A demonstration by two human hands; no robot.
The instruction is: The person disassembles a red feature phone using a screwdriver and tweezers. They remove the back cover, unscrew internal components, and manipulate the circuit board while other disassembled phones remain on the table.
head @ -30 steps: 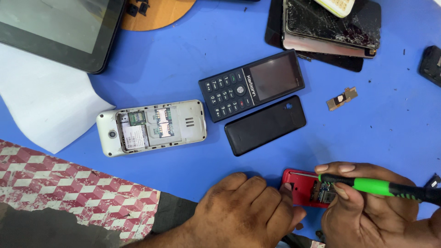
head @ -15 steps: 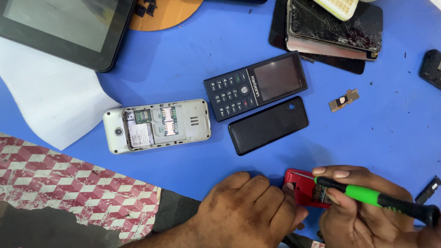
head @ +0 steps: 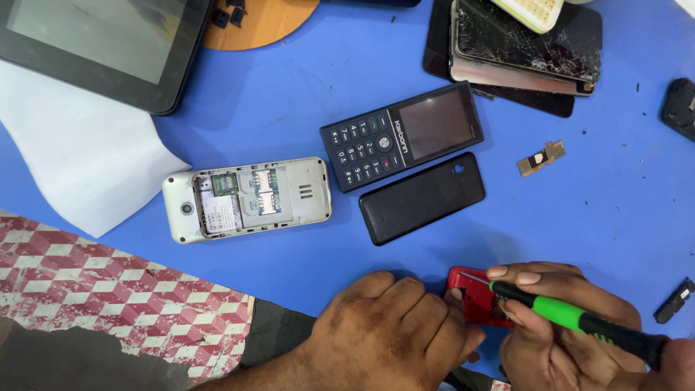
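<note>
Blue worktop (head: 289, 94) is lying cluttered while the person's left hand (head: 391, 333), fingers curled, is steadying a small red phone (head: 474, 297) at the near edge and the right hand (head: 557, 329) is gripping a green-handled screwdriver (head: 572, 316), whose tip risks slipping and gouging the exposed innards

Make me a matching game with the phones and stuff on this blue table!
Things:
1. white phone with its back off
2. dark blue keypad phone
3. green-handled screwdriver
4. cracked-screen phone

Places:
A. top right of the table
B. in the right hand
C. just above the black back cover
D. left of the black back cover, beside the white sheet

Pairs: 1-D, 2-C, 3-B, 4-A
</note>
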